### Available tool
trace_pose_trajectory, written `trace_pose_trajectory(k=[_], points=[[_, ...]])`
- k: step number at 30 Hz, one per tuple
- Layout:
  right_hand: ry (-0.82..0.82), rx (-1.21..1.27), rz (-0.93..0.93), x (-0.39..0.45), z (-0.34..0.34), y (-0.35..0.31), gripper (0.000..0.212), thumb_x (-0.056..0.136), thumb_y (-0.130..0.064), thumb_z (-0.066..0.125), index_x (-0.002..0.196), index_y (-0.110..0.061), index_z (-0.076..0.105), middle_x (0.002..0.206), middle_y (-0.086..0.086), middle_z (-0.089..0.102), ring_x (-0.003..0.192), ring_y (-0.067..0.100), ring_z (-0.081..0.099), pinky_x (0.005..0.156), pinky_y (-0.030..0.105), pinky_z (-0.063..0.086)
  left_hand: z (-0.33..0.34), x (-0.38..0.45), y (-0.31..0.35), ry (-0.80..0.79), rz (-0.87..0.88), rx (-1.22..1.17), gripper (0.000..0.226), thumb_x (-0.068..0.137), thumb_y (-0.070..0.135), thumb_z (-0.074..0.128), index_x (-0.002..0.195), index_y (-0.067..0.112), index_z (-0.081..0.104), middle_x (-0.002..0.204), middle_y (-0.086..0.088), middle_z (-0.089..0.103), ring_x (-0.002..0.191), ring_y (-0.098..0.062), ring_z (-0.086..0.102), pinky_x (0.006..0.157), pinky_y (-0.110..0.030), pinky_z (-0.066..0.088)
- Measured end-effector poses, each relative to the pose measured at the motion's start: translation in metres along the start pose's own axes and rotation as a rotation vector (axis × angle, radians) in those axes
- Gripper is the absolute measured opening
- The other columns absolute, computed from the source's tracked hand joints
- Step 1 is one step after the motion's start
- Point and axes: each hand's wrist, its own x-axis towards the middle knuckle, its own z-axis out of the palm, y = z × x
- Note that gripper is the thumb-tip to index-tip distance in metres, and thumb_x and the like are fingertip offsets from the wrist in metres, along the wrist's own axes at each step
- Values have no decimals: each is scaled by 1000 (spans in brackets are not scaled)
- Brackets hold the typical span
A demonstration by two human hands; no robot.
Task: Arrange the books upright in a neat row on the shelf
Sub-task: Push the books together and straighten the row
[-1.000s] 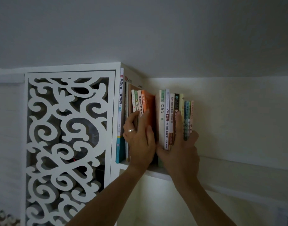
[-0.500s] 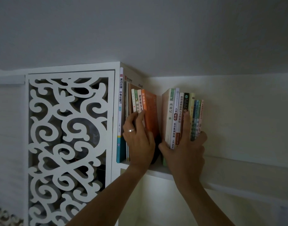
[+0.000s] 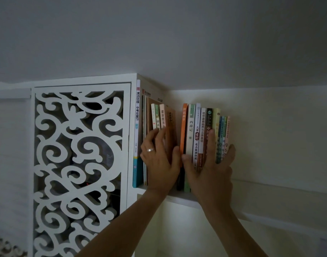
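On the shelf, orange book — now in right stack

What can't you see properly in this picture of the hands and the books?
- Head view: the bottoms of the right books hide behind the right hand.
- Head view: the left books are partly covered by the left hand.
- Head view: small spine print is too dim and tiny to read.
- Head view: behind the carved panel is dark.
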Motion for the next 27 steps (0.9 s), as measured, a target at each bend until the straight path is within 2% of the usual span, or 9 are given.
trace_pose_trajectory(k=[2,5,9,13,15,18,23,25,27], points=[[-36,-1,2,0,0,0,114,70,-86,54,154,-49,-15,163,20,-3,129,52,44,87,56,54,-2,-1,0,-25,38,-32,47,99,31,47,145,28,56,149,-3,40,139,-18,34,113,-49,32],[-52,-15,-9,-1,3,0,120,65,-88,56,152,-51,-18,163,20,-3,128,51,45,87,54,55,-4,0,-1,-29,70,-47,47,100,32,39,140,34,62,150,-4,42,140,-23,34,115,-46,28],[-56,8,-3,-1,5,-1,118,67,-84,59,151,-54,-17,164,19,-5,129,51,43,90,55,53,-5,1,-2,-28,82,-41,52,94,29,41,142,31,60,148,1,49,138,-20,37,112,-48,31],[-46,10,-13,-1,6,-2,112,69,-86,53,151,-54,-17,164,19,-4,129,51,43,90,54,53,-6,-1,3,-63,107,-50,57,88,29,41,142,26,60,145,13,55,138,-4,38,111,-32,25],[-54,7,-10,-1,6,-2,112,67,-88,49,151,-54,-18,164,18,-5,130,51,42,90,54,52,-8,-2,4,-90,108,-78,59,87,28,40,143,23,58,145,10,57,138,-6,43,112,-29,22],[-55,3,-4,-1,6,-2,111,65,-91,41,151,-54,-18,164,18,-5,131,51,43,90,54,53,-10,-9,5,-120,138,-37,58,90,28,41,146,22,54,153,4,51,142,-13,44,119,-30,17],[-63,16,11,-1,4,-3,111,62,-93,37,150,-55,-19,165,15,-9,135,50,38,94,55,50,-9,-16,8,-118,53,143,63,96,35,36,159,28,35,168,-3,28,153,-22,26,123,-37,8],[-58,24,5,-2,4,-3,111,61,-94,36,150,-54,-18,165,16,-8,135,50,38,94,55,51,-10,-17,10,-95,6,139,63,94,33,39,157,23,36,167,-8,28,147,-25,34,122,-39,16],[-53,24,2,-2,5,-3,112,63,-94,40,150,-54,-18,165,17,-7,134,52,39,93,56,51,-10,-20,11,-65,-28,81,58,94,28,43,150,16,41,161,-10,37,141,-24,40,120,-41,27]])
